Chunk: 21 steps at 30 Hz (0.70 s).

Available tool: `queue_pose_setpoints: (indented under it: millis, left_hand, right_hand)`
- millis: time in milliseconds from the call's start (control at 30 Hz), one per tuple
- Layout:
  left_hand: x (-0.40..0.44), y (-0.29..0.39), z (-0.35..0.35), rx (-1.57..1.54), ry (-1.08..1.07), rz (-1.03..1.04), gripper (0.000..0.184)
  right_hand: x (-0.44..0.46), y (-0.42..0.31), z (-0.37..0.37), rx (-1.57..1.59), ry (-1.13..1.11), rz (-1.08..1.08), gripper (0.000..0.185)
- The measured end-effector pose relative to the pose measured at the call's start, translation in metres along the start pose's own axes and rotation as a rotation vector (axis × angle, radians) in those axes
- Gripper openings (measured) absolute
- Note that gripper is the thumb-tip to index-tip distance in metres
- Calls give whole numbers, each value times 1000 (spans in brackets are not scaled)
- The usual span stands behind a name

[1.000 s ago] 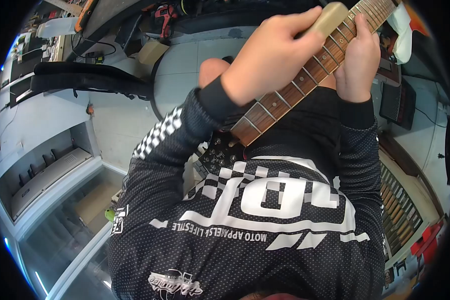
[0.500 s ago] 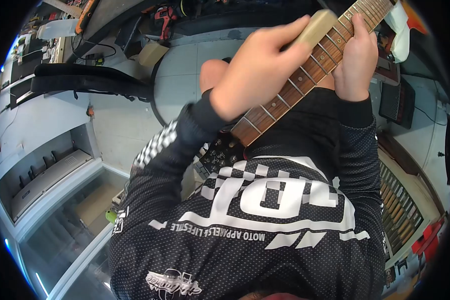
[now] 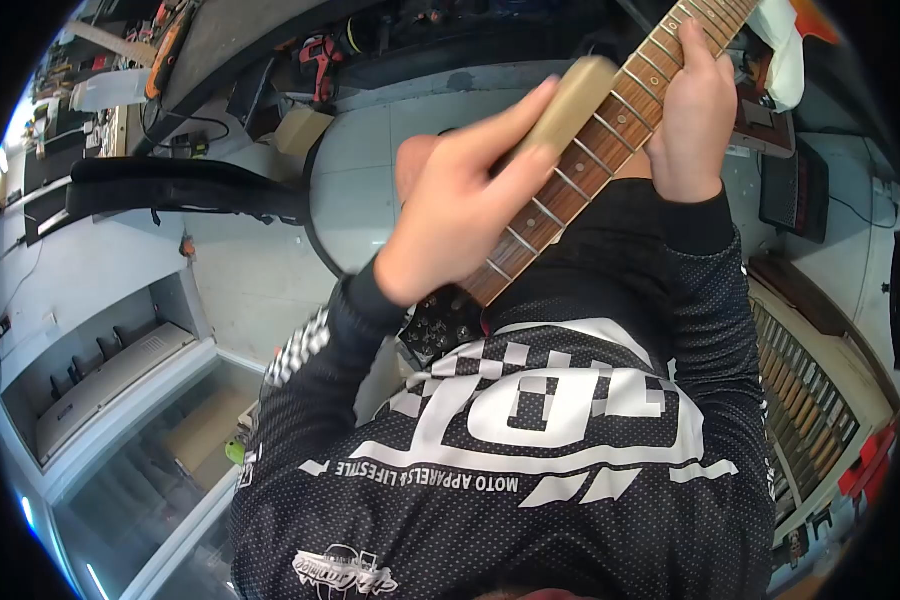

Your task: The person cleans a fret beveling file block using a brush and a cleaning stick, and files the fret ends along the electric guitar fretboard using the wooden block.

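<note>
A beige, rounded block (image 3: 573, 100), which looks like a sanding block, is gripped between the thumb and fingers of my left hand (image 3: 455, 195). It lies along the upper edge of a guitar neck (image 3: 580, 178), over the frets. The neck has a brown fretboard with metal frets and dot inlays, and no strings show on it. My right hand (image 3: 695, 125) is wrapped round the neck farther up, its thumb on the fretboard. The neck runs slantwise across my lap. Part of the dark guitar body (image 3: 438, 325) shows below my left wrist.
A black padded gig bag or strap-like item (image 3: 185, 190) lies at left. Behind stand a red power drill (image 3: 320, 65) and a cardboard box (image 3: 302, 130). A glass case (image 3: 140, 480) is at lower left, and a rack of wooden-handled tools (image 3: 805, 390) at right.
My left hand and the block have moved down and left along the neck, toward the guitar body. My right hand keeps its hold, and the neck has shifted slightly left in view.
</note>
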State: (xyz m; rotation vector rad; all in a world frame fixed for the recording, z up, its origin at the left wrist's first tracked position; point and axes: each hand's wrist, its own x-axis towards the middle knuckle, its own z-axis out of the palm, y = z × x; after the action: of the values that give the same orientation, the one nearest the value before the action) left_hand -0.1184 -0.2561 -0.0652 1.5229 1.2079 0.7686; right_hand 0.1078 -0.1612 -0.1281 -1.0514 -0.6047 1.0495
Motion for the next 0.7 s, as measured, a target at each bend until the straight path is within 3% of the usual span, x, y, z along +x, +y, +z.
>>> queue_pose_setpoints:
  millis: [100, 300, 433, 467, 533, 633, 700]
  left_hand:
    - [-31, -14, -6, -127, 39, 56, 62]
    - [89, 9, 29, -288, -60, 113, 56]
    - [24, 0, 17, -135, 89, 127, 57]
    - [-6, -18, -2, 75, 55, 153, 58]
    - [-12, -19, -13, 193, -2, 147, 58]
    - [11, -4, -1, -43, 10, 107, 59]
    - [69, 5, 26, -142, 46, 210, 59]
  right_hand:
    - [1, 6, -4, 25, 25, -22, 24]
    - [-8, -8, 14, 50, 39, -16, 24]
    - [-3, -2, 7, 43, 26, 8, 24]
    - [-1, 2, 5, 41, 27, 2, 23]
    - [-6, -4, 9, 93, 35, 4, 24]
    - [-3, 0, 10, 77, 48, -15, 24]
    - [-6, -5, 13, 92, 21, -8, 23]
